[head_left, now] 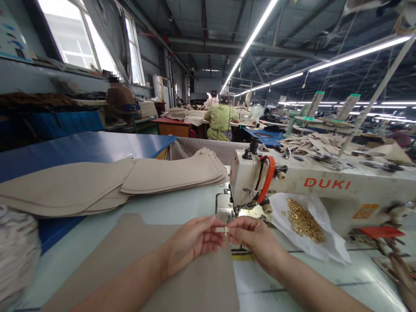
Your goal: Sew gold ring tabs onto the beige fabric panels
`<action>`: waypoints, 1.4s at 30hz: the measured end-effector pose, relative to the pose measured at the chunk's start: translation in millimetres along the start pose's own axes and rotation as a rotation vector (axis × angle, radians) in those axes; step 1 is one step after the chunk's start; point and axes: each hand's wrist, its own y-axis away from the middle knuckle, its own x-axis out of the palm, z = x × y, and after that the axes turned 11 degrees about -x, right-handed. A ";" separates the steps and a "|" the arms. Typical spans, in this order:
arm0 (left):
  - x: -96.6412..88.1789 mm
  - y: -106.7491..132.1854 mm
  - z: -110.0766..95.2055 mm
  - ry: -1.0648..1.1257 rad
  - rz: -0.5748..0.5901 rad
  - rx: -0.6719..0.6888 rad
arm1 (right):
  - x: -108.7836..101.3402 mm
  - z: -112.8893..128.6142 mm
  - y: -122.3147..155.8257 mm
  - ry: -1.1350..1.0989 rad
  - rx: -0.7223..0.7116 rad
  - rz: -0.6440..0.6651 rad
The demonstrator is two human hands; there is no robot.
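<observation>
In front of the sewing machine's needle area, my left hand (195,242) and my right hand (256,236) meet fingertip to fingertip. Between them is a small gold-coloured metal ring (225,231), with a short pale strip (220,229) at it. Left thumb and forefinger pinch the strip, the other fingers loosely curled. Right thumb and forefinger close on the ring's side; fingertips partly hide it. Beneath my left forearm lies a large flat beige panel (136,247). The white sewing machine (289,182) stands just beyond my hands.
Right of the needle, a white plastic bag (336,247) holds many gold metal pieces (303,221). Stacked beige panels (172,173) lie at the left, partly over a blue table (130,141). A crumpled fabric bundle (16,255) sits at the left edge. Co-workers sit farther back.
</observation>
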 end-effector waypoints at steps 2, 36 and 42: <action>-0.7 -0.2 -0.6 0.020 0.000 -0.007 | 0.6 -3.4 -0.6 -0.054 0.003 -0.008; 5.6 -7.9 6.9 -0.456 -0.228 0.199 | 2.6 -2.0 18.8 0.646 -0.553 0.138; 9.3 -5.5 5.0 -0.399 -0.178 0.205 | 1.1 -7.4 17.1 0.578 -0.564 0.078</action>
